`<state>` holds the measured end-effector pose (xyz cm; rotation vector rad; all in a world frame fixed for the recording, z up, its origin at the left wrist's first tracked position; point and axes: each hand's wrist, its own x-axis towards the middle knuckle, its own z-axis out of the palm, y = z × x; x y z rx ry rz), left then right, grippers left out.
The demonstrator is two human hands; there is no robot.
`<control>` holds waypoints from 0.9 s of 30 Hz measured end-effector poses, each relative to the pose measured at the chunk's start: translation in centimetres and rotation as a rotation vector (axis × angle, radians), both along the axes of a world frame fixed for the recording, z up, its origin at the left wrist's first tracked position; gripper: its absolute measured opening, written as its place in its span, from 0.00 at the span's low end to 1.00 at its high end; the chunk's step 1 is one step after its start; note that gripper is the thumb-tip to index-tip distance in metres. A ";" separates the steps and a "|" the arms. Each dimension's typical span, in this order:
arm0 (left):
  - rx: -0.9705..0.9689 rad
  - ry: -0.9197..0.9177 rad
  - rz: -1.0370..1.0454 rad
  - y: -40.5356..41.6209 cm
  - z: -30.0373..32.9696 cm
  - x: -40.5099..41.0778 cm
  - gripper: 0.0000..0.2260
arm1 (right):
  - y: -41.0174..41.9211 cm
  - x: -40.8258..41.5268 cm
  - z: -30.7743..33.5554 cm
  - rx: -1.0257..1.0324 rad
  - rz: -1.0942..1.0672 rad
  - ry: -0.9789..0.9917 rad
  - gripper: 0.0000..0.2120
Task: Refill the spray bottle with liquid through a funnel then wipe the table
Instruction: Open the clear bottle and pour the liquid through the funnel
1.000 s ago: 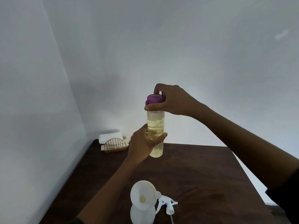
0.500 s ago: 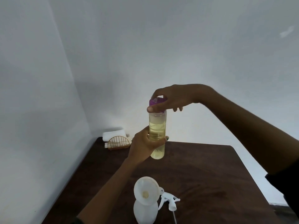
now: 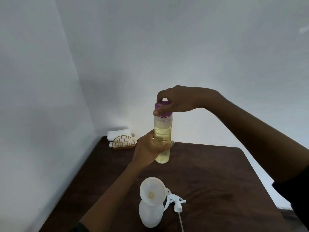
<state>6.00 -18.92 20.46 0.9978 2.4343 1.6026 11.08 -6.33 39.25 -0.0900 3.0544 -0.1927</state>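
Fingers: right hand (image 3: 180, 99) curled over the purple cap (image 3: 163, 108); left hand (image 3: 150, 151) wrapped round the refill bottle (image 3: 162, 139), held upright above the table (image 3: 217, 173).
Spray bottle: white spray bottle (image 3: 150, 213) stood near the front edge, funnel (image 3: 153, 191) seated in its neck, spray head (image 3: 177, 202) lying just beside it.
Done: head off, funnel in place.
Left: cap seemed not yet off; pouring, refitting the head, wiping.
Cloth: folded white cloth (image 3: 118, 132) behind a wire holder (image 3: 123, 142), far left corner.
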 end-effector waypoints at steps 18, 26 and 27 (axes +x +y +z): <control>0.012 -0.080 -0.058 -0.1 -1.7 0.5 0.24 | -0.4 1.6 0.4 -0.084 0.111 -0.159 0.29; 0.007 -0.065 -0.065 0.0 -1.8 0.4 0.18 | 0.3 0.6 -0.8 -0.181 0.067 -0.163 0.16; 0.001 -0.062 -0.060 0.0 -1.9 0.4 0.18 | 0.4 0.8 -0.5 -0.169 0.125 -0.221 0.21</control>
